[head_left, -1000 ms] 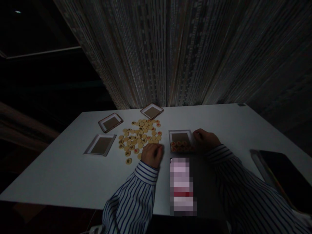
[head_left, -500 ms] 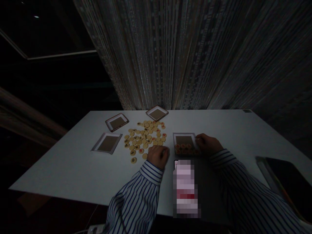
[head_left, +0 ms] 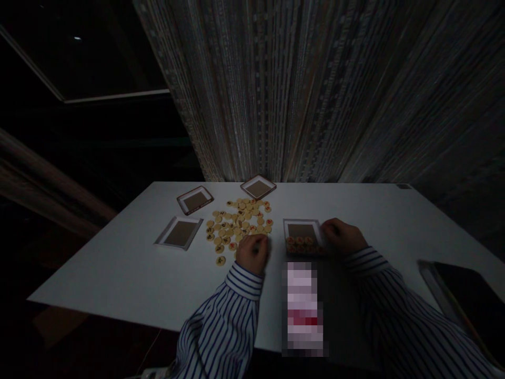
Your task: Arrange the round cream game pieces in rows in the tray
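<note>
Across a smooth white table (head_left: 130, 284) in the head view, pale tan round discs (head_left: 237, 231) lie in a loose, partly overlapping scatter, some plain-faced and others marked in red or black, between three shallow square-cornered trays (head_left: 181, 233) and a rimmed box (head_left: 302, 230) whose near side holds two rows of red-marked discs (head_left: 300, 240). The left hand (head_left: 252, 255), in a blue-striped cuff (head_left: 244, 281), curls at the scatter's near edge, and the right hand (head_left: 344, 236) curls beside the box's right rim; whether either grips anything cannot be told. Behind hangs a ribbed, stringy curtain (head_left: 244, 95).
</note>
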The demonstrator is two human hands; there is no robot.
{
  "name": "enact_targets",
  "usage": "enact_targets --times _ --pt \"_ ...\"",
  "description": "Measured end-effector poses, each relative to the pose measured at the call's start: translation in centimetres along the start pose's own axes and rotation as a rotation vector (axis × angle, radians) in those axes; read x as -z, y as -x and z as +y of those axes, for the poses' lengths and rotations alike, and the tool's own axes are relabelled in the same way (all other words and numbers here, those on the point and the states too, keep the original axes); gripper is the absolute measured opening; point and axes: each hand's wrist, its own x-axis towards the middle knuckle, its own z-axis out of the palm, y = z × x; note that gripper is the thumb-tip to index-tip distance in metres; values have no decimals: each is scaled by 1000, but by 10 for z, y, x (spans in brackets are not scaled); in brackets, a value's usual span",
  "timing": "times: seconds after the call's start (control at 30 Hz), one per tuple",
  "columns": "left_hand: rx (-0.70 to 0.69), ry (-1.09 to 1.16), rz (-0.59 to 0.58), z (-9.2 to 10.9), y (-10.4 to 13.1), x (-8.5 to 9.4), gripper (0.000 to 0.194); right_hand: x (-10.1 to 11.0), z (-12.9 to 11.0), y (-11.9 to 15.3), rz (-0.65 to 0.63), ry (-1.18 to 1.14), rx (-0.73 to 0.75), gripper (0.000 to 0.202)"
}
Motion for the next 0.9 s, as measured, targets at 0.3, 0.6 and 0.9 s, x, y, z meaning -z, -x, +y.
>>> enact_targets --times 0.3,0.6,0.9 --pt "224 214 148 -10 -5 28 20 12 5 3 150 -230 30 28" --pt "277 119 281 -27 10 82 22 23 -19 19 117 -271 158 29" --pt "269 -10 302 -61 38 90 25 27 -38 32 120 -234 287 35"
